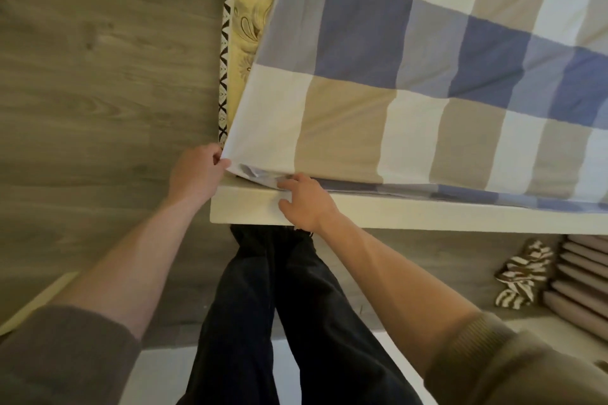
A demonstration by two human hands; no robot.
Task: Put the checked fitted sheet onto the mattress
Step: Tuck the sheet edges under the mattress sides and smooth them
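Left hand [196, 171] fingers pinch checked fitted sheet [394, 82] corner at mattress [251, 10] corner; right hand [306, 204] fingers spread, touching hem.

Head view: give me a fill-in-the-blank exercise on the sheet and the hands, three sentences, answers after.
1. The left hand pinches the checked fitted sheet at its ____.
2. The sheet's checks are white, beige and ____.
3. Left of the sheet, the bare side of the mattress shows ____ patterned fabric.
Missing words: corner; blue; yellow.
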